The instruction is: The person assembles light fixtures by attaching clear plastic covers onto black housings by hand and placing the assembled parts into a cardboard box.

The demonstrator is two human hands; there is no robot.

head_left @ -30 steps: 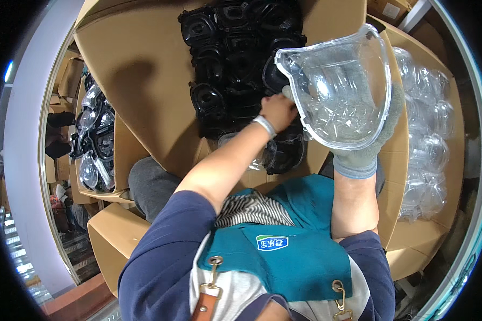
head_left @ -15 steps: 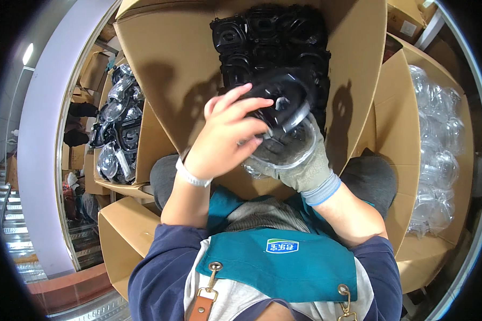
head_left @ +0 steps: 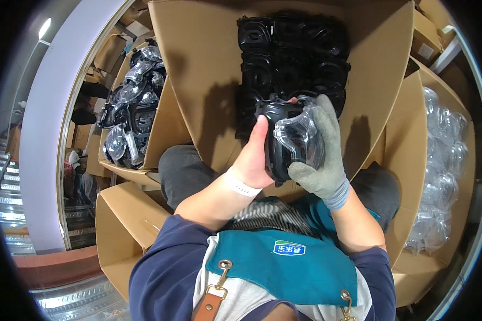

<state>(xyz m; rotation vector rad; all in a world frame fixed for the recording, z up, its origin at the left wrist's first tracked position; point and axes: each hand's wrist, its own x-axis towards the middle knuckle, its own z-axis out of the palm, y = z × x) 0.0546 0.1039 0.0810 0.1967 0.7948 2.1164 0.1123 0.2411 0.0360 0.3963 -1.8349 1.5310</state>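
Between my two hands, a glossy black plastic tray [head_left: 276,113] and a clear plastic domed cover [head_left: 303,140] are pressed against each other, standing on edge. My bare left hand [head_left: 253,152], with a white wristband, is wrapped around the black tray's left side. On the other side my right hand [head_left: 329,152], in a grey glove, grips the clear cover. Both are held over the near part of a large cardboard box [head_left: 193,69]. Rows of stacked black plastic trays [head_left: 289,53] fill the far part of that box.
To the left, an open box [head_left: 166,123] holds jumbled clear covers and black trays [head_left: 131,99]. At the right, another box [head_left: 404,134] contains stacked clear covers [head_left: 439,166]. A smaller open carton [head_left: 126,219] stands at the lower left, beside my leg [head_left: 185,171].
The black tray, tilted and blurred above the clear cover before, now stands against it. My left hand has gone from spread fingers to gripping the tray. The whole view has shifted slightly.
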